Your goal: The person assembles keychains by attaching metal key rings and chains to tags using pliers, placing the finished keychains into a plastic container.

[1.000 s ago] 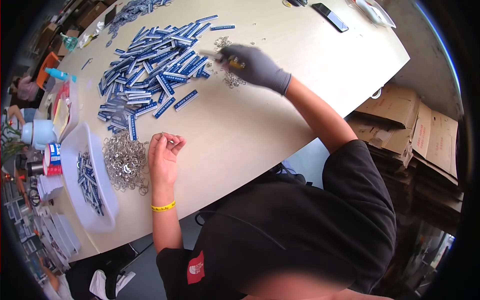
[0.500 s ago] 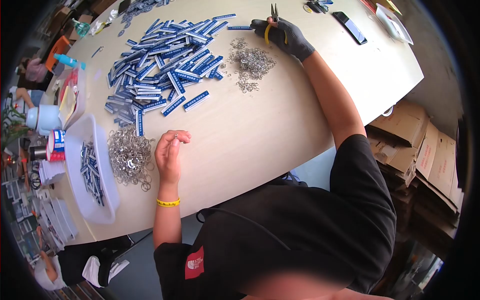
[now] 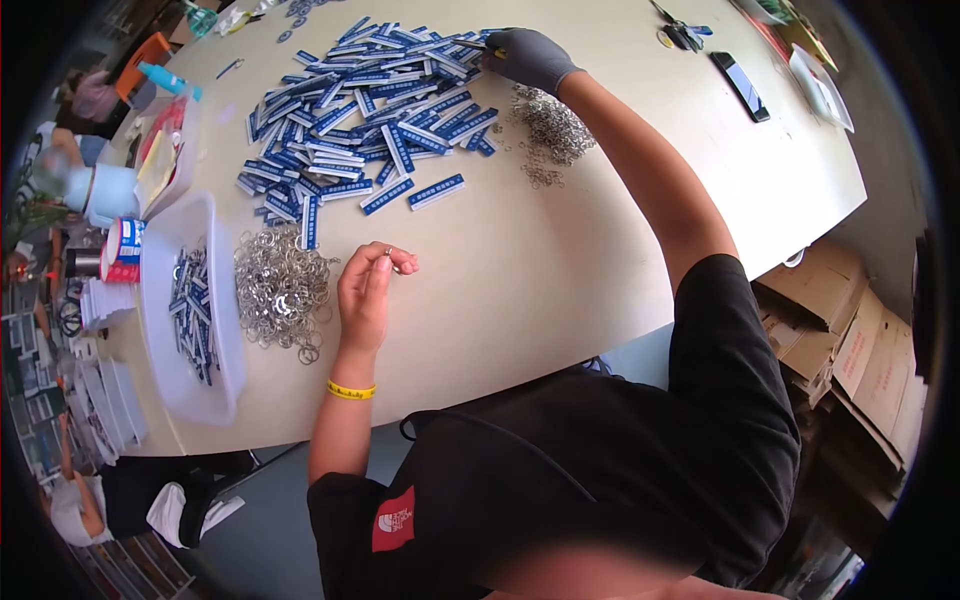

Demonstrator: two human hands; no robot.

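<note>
My left hand [image 3: 368, 295], bare with a yellow wristband, is closed in a pinch over the table's near part. Between its thumb and fingers sits a small metal ring [image 3: 388, 253], too small to make out fully. My right hand [image 3: 532, 60], in a grey glove, is wrapped round pliers [image 3: 472, 43] whose jaws point left over the far right edge of a pile of blue-and-white tags [image 3: 370, 110]. Whether the jaws touch a tag I cannot tell. Small metal fittings [image 3: 552, 130] lie just below that hand. Larger key rings [image 3: 283, 290] are heaped left of my left hand.
A white plastic bin [image 3: 228, 385] holding several finished-looking tags stands at the left edge. A phone [image 3: 740, 86], keys [image 3: 683, 36] and a clear tray [image 3: 822, 90] lie far right. Cardboard [image 3: 810, 290] is stacked beside the table. Another person [image 3: 80, 500] is at lower left.
My right hand has moved left from beside the fittings to the tag pile, turning the pliers from upright to leftward. My left hand keeps its pinch. The whole view has shifted slightly.
</note>
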